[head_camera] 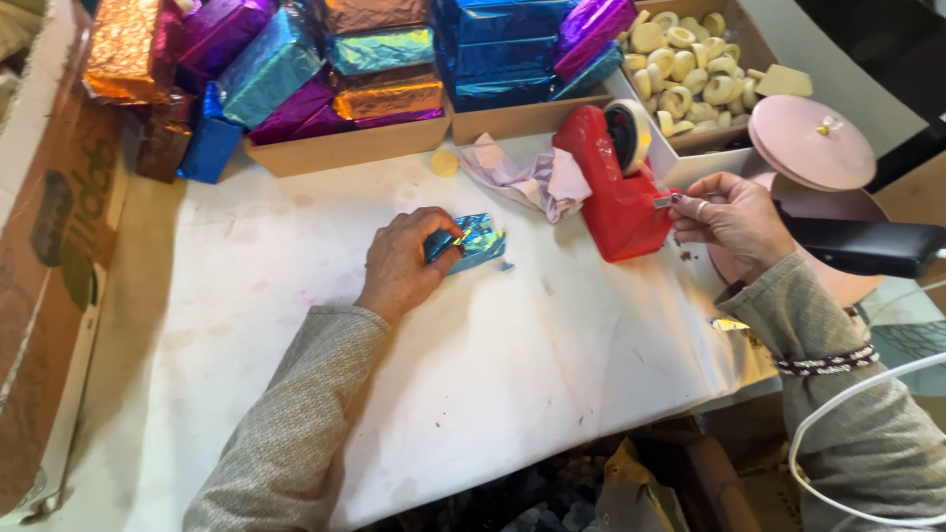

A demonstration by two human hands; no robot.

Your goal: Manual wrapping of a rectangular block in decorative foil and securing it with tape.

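- Pressing down on a small blue foil-wrapped block [471, 241], the left hand [406, 264] has its fingers curled over the block's near end, thumb along the side, holding it against the white tabletop [296, 325].
- Pinching at the cutter end of a red tape dispenser [619, 192], the right hand [731, 222] has thumb and forefinger drawn narrow on the tape's free end (the strip itself is too thin to make out).
- Just beyond the right fingertips, the tape roll [629, 133] sits upright in the dispenser.
- Between the two hands, farther from the person, lies a crumpled pale lilac paper [537, 177], touching the dispenser's far side; a small yellow disc [444, 163] rests just beside it.
- Past the left fingers, cardboard trays [345, 148] hold stacked foil blocks [384, 49] in blue, purple, teal and copper.
- Beyond the right hand, a box of cream-coloured rings [690, 64] stands beside a pink round lid [810, 143].
- A brown carton [49, 246] flanks the table well left of the left hand.
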